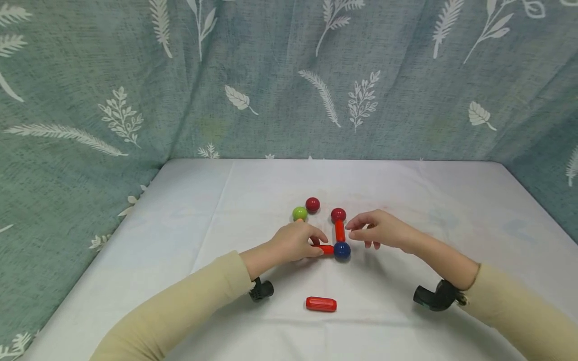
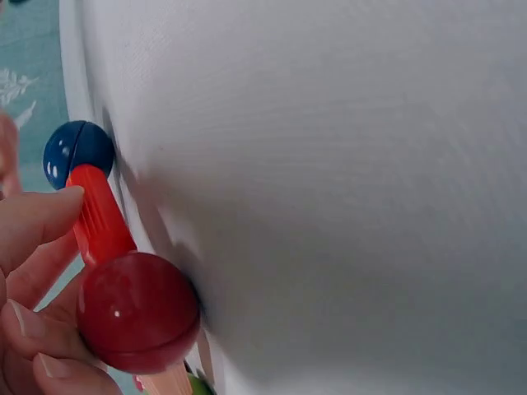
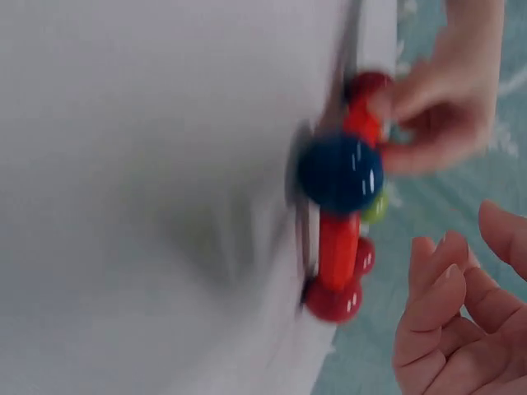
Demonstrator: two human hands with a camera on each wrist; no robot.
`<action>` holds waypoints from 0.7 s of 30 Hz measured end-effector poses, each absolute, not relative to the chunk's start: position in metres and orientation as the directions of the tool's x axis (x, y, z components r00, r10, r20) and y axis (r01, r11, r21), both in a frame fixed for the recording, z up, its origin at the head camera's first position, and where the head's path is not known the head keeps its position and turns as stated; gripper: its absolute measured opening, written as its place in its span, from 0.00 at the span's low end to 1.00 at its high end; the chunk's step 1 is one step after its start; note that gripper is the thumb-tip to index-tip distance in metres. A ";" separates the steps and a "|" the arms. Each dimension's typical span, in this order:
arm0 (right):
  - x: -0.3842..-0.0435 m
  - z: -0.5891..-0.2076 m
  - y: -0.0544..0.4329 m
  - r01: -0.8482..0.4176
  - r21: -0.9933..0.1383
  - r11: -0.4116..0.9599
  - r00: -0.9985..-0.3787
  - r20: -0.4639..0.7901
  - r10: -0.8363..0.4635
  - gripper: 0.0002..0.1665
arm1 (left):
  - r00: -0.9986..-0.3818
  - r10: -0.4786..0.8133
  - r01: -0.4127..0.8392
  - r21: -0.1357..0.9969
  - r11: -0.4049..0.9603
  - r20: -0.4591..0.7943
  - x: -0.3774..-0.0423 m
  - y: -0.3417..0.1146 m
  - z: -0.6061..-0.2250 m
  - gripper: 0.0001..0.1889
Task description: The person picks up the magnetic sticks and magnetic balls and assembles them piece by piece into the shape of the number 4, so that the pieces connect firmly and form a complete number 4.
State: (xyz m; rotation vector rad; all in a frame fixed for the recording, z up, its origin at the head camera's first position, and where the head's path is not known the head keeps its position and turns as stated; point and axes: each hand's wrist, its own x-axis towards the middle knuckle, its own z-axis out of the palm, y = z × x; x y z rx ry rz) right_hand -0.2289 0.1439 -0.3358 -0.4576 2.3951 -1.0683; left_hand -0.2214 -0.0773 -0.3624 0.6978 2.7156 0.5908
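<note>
L hand [image 1: 295, 241] left of blue ball [image 1: 342, 250], pinching red rod [image 1: 327, 249] (rod end touches ball). R hand [image 1: 381, 229] right of/beyond ball, fingers loosely curved, thumb apart, nothing held.

Soft, even light fills the head view: the pale tabletop [image 1: 406, 190] reads bright, the patterned cloth [image 1: 280, 75] behind it duller. Faint, soft-edged shadows spread below the left hand [image 1: 292, 241] and the right hand [image 1: 384, 230]. The left wrist picture is dimmer, its tabletop grey; a diffuse shadow lies beside the dark red ball [image 2: 144, 309], which carries a pinpoint highlight (the blue ball [image 2: 82, 146] shows several). In the right wrist picture, the right hand's fingers [image 3: 428, 321] come out fairly crisp, while the left hand and blue ball smear, glints drawn into short streaks; this is probably motion blur, though poor focus may contribute.
</note>
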 end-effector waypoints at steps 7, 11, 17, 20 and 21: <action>-0.195 -0.344 0.139 -0.124 -0.793 0.597 -0.787 -0.288 -0.546 0.15 | -0.839 0.520 0.407 0.452 0.793 -0.157 -0.224 -0.084 -0.364 0.13; -0.182 -0.351 0.134 -0.146 -0.808 0.570 -0.762 -0.275 -0.586 0.15 | -0.837 0.518 0.378 0.497 0.781 -0.179 -0.226 -0.087 -0.366 0.13; -0.168 -0.363 0.123 -0.193 -0.809 0.555 -0.729 -0.260 -0.633 0.16 | -0.833 0.517 0.341 0.553 0.760 -0.197 -0.227 -0.091 -0.366 0.11; -0.163 -0.368 0.117 -0.241 -0.792 0.560 -0.712 -0.248 -0.657 0.16 | -0.832 0.518 0.338 0.558 0.758 -0.200 -0.227 -0.092 -0.365 0.10; -0.161 -0.369 0.115 -0.260 -0.783 0.565 -0.707 -0.245 -0.664 0.16 | -0.831 0.519 0.338 0.559 0.757 -0.200 -0.227 -0.092 -0.365 0.09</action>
